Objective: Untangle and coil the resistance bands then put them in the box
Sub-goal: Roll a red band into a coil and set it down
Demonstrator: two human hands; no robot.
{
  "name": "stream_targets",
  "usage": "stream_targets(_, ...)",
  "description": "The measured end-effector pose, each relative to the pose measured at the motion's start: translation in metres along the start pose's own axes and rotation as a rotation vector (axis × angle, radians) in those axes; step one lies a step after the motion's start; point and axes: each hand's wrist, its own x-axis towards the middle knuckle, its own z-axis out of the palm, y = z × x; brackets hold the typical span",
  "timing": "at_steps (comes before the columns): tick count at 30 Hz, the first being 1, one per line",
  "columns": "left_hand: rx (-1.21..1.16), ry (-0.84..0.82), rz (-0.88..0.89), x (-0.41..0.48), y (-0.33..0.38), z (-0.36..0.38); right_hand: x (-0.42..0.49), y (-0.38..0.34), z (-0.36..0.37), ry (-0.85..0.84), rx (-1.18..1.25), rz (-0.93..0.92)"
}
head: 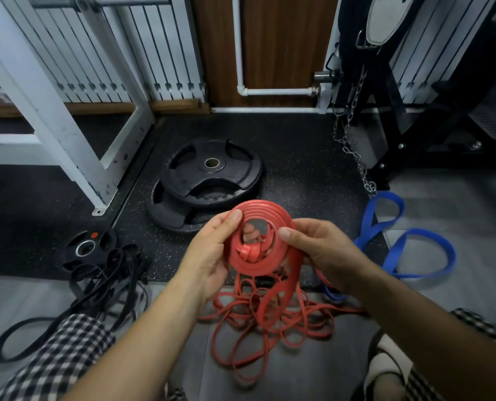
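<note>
Our left hand (209, 256) pinched the red coil (269, 209) at 9 o'clock, our right hand (324, 250) pinched it at 3, and the loose tail (265, 306) hung toward 6.

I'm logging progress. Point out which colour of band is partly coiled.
The red band: the left hand and right hand hold its flat spiral. The black bands lie in a loose heap, and the blue band sprawls uncoiled.

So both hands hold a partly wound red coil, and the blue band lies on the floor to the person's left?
No: the head view shows the blue band on the floor to the person's right. The left hand and right hand do hold the red coil.
</note>
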Motion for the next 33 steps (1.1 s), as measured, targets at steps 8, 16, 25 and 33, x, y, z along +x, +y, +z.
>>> stream_targets(8, 0.646, -0.232, 0.131, 0.0, 0.015, -0.006, -0.006, -0.011, -0.006, -0.217, -0.273, 0.047)
stream_targets(16, 0.704, -0.242, 0.138, -0.003, 0.011, 0.002, -0.007, -0.015, -0.005, -0.235, -0.371, 0.043)
stream_targets(25, 0.632, -0.024, 0.284, 0.01, 0.016, -0.002, -0.083, 0.017, -0.118, -0.209, -1.433, 0.707)
stream_targets(33, 0.482, -0.018, 0.284, -0.01, 0.017, 0.001, -0.144, 0.034, -0.112, -0.222, -1.553, 0.877)
